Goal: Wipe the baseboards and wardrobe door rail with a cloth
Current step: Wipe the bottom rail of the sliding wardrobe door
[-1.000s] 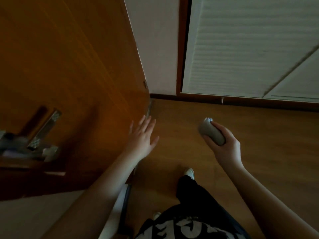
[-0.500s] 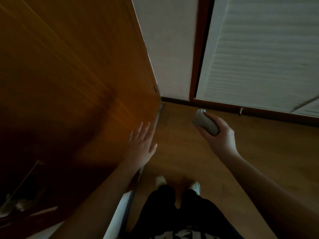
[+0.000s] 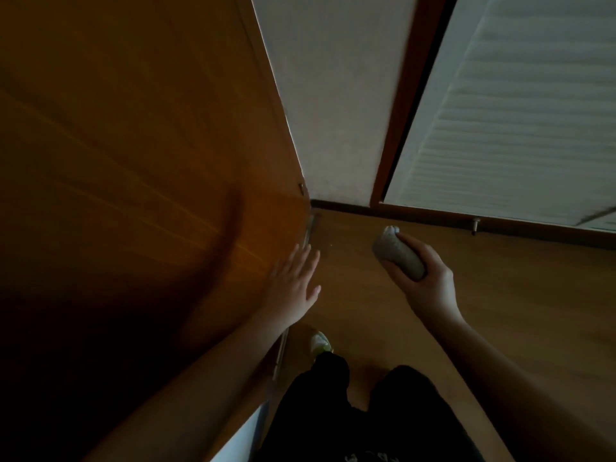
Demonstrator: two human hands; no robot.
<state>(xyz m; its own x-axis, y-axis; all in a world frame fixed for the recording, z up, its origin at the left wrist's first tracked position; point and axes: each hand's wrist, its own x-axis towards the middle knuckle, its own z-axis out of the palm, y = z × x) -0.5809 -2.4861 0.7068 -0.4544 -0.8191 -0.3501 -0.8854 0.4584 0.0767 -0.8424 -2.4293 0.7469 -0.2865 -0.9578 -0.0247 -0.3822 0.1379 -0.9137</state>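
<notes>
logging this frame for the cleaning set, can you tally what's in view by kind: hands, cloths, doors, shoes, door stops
hands: 2, left hand flat with straight fingers at the brown wooden door, right hand gripping the cloth
cloths: 1, grey cloth
doors: 2, the brown wooden door and a white slatted door
shoes: 1, light shoe
door stops: 1, small stop at the baseboard
total: 7

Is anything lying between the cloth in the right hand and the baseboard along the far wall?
Nothing visible does. The right hand grips the cloth above bare floor, and the stretch to the baseboard shows no object. A small door stopper stands by the baseboard further right, off that line.
</notes>
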